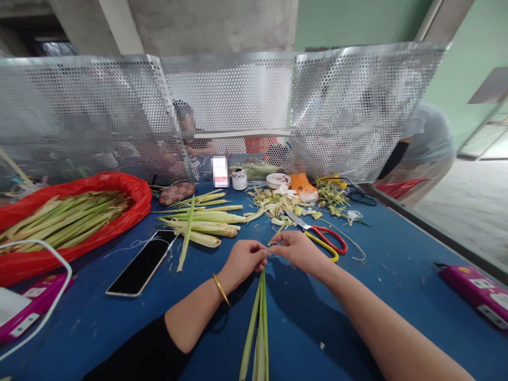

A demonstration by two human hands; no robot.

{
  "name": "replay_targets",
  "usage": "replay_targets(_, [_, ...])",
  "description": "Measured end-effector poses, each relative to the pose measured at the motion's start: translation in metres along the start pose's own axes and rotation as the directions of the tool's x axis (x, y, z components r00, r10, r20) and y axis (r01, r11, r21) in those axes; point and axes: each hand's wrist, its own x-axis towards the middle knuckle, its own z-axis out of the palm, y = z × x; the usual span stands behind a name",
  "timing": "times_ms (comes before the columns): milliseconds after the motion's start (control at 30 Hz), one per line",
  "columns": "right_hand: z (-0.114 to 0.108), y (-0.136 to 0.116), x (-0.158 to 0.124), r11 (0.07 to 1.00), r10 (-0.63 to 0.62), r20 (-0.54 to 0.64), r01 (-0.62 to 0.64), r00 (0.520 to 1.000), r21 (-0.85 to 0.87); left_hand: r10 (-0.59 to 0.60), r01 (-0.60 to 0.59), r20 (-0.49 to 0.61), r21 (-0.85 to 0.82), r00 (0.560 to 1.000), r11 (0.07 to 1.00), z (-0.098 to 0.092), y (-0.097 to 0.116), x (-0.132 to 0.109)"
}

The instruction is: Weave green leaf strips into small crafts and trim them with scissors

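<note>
My left hand (pixel 248 257), with a gold bangle at the wrist, is closed at the upper end of several long green leaf strips (pixel 259 328). The strips hang down toward the table's near edge. Close against it, my right hand (pixel 292 247) pinches with thumb and forefinger what looks like a thin thread at the top of the strips. The fingers partly hide the thread and the strips' ends. Scissors (pixel 323 235) with red and yellow handles lie just beyond my right hand. Left of the hands is a pile of pale green stalks (pixel 206 225).
A red bag (pixel 138 193) full of long leaves stands at left, near a dark-screened phone (pixel 141 267). Leaf scraps (pixel 278 206), a tape roll (pixel 278 180) and a white pot (pixel 239 180) sit at the back. Purple power strips lie both sides. A perforated metal screen (pixel 234 95) closes the far edge.
</note>
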Motion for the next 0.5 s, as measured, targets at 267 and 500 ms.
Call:
replay_targets(267, [-0.008,-0.003,-0.008,0.928,-0.038,0.195,0.107,0.98,-0.356,0.051,-0.05,-0.003,0.145,0.999,0.988,0.001,-0.002,0.001])
replay_targets(500, [0.007,0.004,-0.001,0.994,-0.004,0.092,-0.007,0.996,0.113,0.071,-0.084,0.118,0.116,0.991,0.99,-0.003,-0.003,0.0])
